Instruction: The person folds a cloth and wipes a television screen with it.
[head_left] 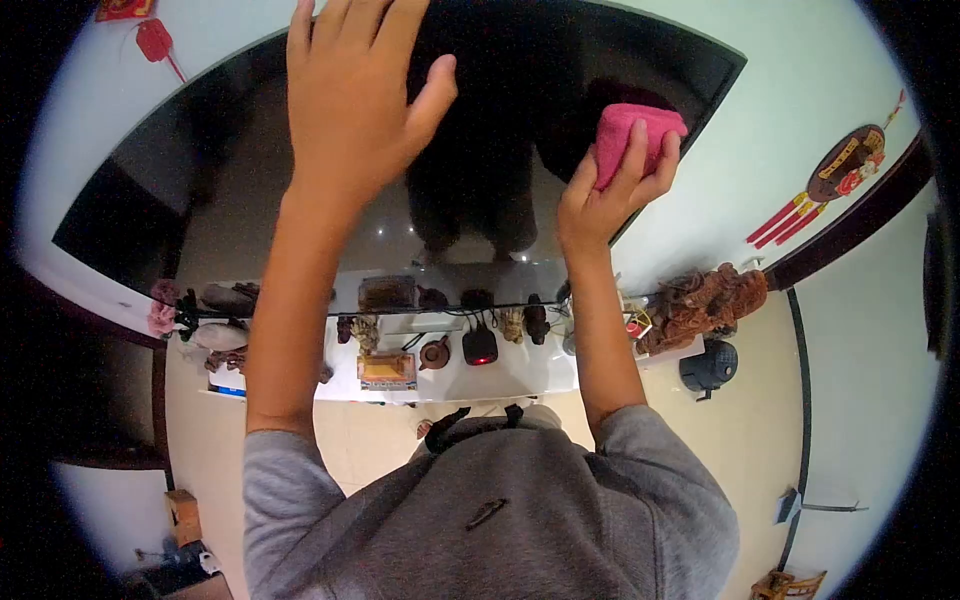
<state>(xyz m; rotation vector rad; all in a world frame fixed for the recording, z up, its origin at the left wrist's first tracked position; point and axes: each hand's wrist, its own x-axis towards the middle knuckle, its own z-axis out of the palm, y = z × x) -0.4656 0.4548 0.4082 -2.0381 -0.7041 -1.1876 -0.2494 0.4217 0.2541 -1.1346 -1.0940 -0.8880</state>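
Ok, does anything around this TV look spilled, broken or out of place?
Nothing clearly stands out. The TV screen behind the pink cloth shows no visible crack, and I see no spill on the white cabinet. The small ornaments are too blurred to check closely.

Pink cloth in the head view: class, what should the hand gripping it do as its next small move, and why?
Probably slide the pink cloth slightly inward across the dark screen. The right hand grips it near the screen's right edge, while much of the panel lies between it and the left hand, which is spread with no cloth visible.
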